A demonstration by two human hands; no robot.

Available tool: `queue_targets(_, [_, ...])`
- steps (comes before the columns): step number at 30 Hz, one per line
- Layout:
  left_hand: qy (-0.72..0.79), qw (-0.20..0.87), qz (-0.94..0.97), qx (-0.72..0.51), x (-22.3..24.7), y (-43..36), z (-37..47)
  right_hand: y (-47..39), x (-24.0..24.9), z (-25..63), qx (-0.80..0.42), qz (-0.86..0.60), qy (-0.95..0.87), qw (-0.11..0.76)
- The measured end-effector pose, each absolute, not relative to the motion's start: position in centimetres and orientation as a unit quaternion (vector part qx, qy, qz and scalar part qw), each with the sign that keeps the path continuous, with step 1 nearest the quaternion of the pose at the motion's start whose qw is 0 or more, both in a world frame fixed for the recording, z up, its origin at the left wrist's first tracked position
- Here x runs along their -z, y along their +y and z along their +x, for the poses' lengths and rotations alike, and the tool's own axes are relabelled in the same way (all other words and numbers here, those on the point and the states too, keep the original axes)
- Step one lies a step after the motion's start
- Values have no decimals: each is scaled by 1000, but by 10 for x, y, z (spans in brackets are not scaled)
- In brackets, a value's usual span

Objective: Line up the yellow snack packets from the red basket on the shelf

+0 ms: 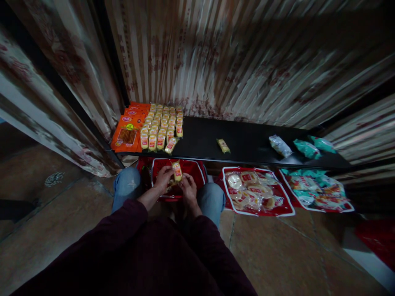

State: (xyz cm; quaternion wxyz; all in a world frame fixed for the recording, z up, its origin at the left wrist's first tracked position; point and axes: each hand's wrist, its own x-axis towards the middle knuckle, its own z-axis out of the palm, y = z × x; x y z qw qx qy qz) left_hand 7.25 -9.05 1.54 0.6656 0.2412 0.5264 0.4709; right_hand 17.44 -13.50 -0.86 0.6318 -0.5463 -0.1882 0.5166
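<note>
Over a red basket (194, 172) between my knees, I hold a small yellow wrapped snack cake (177, 170) with red print. The fingers of my left hand (163, 179) close on its left side. My right hand (189, 188) pinches its lower right corner. More yellow packs show dimly in the basket below, partly hidden by my hands. On the black shelf (197, 135) ahead, several matching snack cakes (160, 127) stand in close rows, and one pack (171, 144) leans at the front right of them.
Orange snack bags (127, 131) lie left of the rows. A single yellow pack (223, 145) lies mid-shelf; a silvery bag (280, 146) and teal bags (307, 149) lie right. Below stand a basket of round wrapped breads (227, 201) and a basket of teal bags (317, 189). Curtains hang behind.
</note>
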Motion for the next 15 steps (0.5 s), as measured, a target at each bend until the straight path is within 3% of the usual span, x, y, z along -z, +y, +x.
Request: queue_targets(15, [581,596,290,-472,-38,-90,76,-126,-20,177,-471,-554,-296,619])
